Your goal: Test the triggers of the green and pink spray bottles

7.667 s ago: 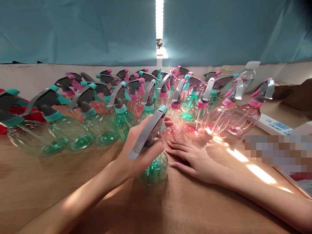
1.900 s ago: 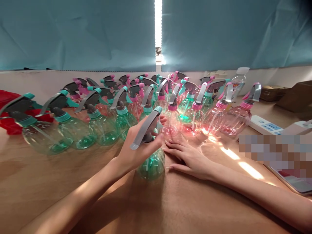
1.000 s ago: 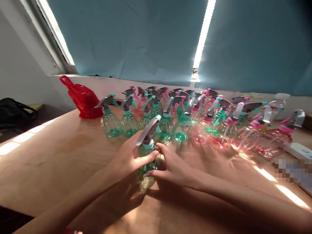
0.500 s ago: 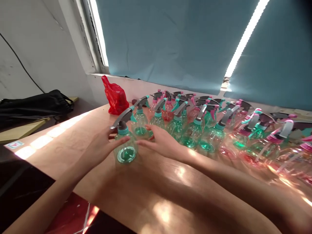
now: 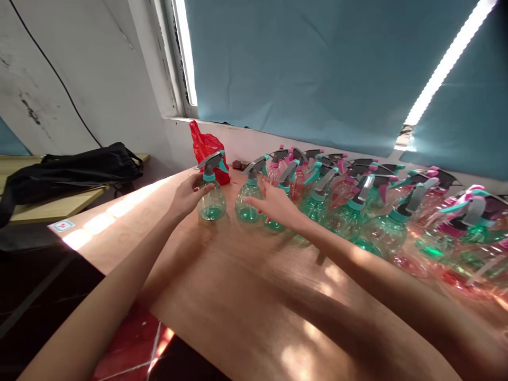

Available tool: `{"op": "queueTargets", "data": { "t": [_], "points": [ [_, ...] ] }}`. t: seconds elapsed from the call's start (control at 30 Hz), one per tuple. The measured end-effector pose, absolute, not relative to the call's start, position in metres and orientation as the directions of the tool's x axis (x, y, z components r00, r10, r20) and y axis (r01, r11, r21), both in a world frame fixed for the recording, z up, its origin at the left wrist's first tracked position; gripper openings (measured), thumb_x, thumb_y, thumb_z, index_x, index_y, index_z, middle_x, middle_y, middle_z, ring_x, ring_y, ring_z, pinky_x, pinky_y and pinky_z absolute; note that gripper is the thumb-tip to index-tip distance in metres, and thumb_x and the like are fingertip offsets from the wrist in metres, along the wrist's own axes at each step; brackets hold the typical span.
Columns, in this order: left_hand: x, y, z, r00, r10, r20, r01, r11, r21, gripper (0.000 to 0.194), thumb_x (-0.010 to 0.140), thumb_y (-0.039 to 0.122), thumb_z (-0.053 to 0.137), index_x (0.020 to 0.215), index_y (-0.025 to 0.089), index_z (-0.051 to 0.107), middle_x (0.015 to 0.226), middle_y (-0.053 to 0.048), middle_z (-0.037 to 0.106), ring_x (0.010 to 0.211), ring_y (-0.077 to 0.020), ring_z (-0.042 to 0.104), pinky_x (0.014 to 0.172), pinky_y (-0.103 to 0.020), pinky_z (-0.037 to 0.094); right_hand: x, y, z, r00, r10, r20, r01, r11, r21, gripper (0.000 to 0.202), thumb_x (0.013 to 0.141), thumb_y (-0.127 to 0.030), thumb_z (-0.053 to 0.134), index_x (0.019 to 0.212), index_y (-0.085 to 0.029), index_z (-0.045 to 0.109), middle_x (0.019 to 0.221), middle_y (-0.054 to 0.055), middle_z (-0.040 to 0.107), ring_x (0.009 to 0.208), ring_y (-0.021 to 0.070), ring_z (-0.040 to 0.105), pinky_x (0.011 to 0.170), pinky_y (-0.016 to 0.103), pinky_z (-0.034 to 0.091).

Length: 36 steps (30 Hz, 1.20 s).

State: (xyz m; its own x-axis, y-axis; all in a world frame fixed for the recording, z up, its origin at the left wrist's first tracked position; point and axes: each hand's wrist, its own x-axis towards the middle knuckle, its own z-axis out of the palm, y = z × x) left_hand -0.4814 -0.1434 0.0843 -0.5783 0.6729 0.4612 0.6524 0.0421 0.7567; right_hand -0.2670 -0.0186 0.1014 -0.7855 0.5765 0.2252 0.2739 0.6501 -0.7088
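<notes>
My left hand (image 5: 187, 197) is at the left side of a clear green spray bottle (image 5: 212, 205), its thumb across the front and its other fingers behind. The bottle stands upright on the table, its grey and turquoise trigger head on top. Just right of it stands a second green spray bottle (image 5: 247, 203). My right hand (image 5: 278, 205) is beside this one, fingers apart, with the thumb in front of its right side. Whether that thumb touches it I cannot tell. Another green spray bottle (image 5: 284, 182) is partly hidden behind my right hand.
Several green and pink spray bottles (image 5: 387, 233) crowd the table's back right. A red plastic bag (image 5: 208, 145) stands behind the left bottle. The wooden table (image 5: 222, 296) has a left edge with a small sticker (image 5: 62, 226). A black bag (image 5: 87, 169) lies on a bench beyond.
The left spray bottle has moved back and to the left with my left hand, to stand in front of the red bag. My right hand stays near the second bottle. The view has shifted.
</notes>
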Motion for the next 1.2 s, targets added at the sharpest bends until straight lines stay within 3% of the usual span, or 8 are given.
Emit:
{"op": "queueTargets", "data": {
  "t": [0.1, 0.27, 0.53, 0.8, 0.97, 1.2],
  "points": [
    [-0.491, -0.127, 0.078, -0.583, 0.653, 0.483, 0.648, 0.016, 0.761, 0.054, 0.076, 0.05, 0.067, 0.118, 0.015, 0.063, 0.125, -0.014, 0.069, 0.12, -0.0317, 0.061, 0.101, -0.044, 0.046, -0.274, -0.015, 0.103, -0.785, 0.574, 0.232, 0.234, 0.623, -0.747, 0.045, 0.09, -0.038, 0.062, 0.126, -0.014, 0.053, 0.097, 0.014, 0.069, 0.07, 0.0244, 0.071, 0.042, 0.028, 0.05],
    [-0.496, -0.111, 0.07, -0.605, 0.618, 0.501, 0.633, -0.008, 0.774, 0.054, 0.077, 0.046, 0.067, 0.121, 0.014, 0.062, 0.125, -0.015, 0.07, 0.118, -0.0309, 0.062, 0.102, -0.042, 0.046, -0.283, -0.014, 0.105, -0.771, 0.583, 0.255, 0.195, 0.598, -0.777, 0.033, 0.092, -0.026, 0.059, 0.123, -0.017, 0.055, 0.097, 0.01, 0.069, 0.07, 0.0197, 0.071, 0.044, 0.024, 0.049],
    [-0.478, -0.108, 0.072, -0.569, 0.654, 0.499, 0.634, -0.039, 0.773, 0.048, 0.082, 0.041, 0.065, 0.122, 0.015, 0.061, 0.128, -0.013, 0.068, 0.121, -0.0291, 0.062, 0.103, -0.042, 0.047, -0.296, -0.009, 0.099, -0.764, 0.6, 0.235, 0.184, 0.552, -0.814, 0.029, 0.095, -0.028, 0.058, 0.121, -0.017, 0.054, 0.099, 0.011, 0.07, 0.066, 0.0191, 0.071, 0.039, 0.023, 0.046],
    [-0.469, -0.115, 0.072, -0.567, 0.647, 0.51, 0.695, 0.042, 0.718, 0.05, 0.084, 0.044, 0.063, 0.126, 0.016, 0.061, 0.123, -0.012, 0.07, 0.115, -0.0302, 0.063, 0.102, -0.044, 0.047, -0.304, -0.007, 0.099, -0.738, 0.641, 0.209, 0.195, 0.5, -0.844, 0.033, 0.099, -0.025, 0.051, 0.13, -0.015, 0.045, 0.124, 0.016, 0.061, 0.055, 0.0105, 0.067, 0.036, 0.021, 0.048],
    [-0.465, -0.119, 0.071, -0.557, 0.652, 0.513, 0.725, 0.082, 0.684, 0.058, 0.085, 0.046, 0.063, 0.136, 0.02, 0.054, 0.134, -0.01, 0.064, 0.118, -0.0299, 0.061, 0.105, -0.045, 0.044, -0.305, -0.006, 0.097, -0.745, 0.638, 0.194, 0.206, 0.497, -0.843, 0.033, 0.101, -0.025, 0.047, 0.132, -0.013, 0.043, 0.115, 0.016, 0.065, 0.048, 0.0097, 0.063, 0.034, 0.02, 0.047],
    [-0.465, -0.125, 0.071, -0.574, 0.679, 0.458, 0.709, 0.132, 0.692, 0.069, 0.079, 0.051, 0.068, 0.136, 0.016, 0.051, 0.138, -0.017, 0.06, 0.127, -0.033, 0.056, 0.103, -0.047, 0.046, -0.304, -0.006, 0.097, -0.755, 0.622, 0.206, 0.202, 0.521, -0.829, 0.032, 0.101, -0.023, 0.046, 0.132, -0.015, 0.042, 0.115, 0.015, 0.064, 0.049, 0.01, 0.063, 0.034, 0.02, 0.047]
  ]
}}
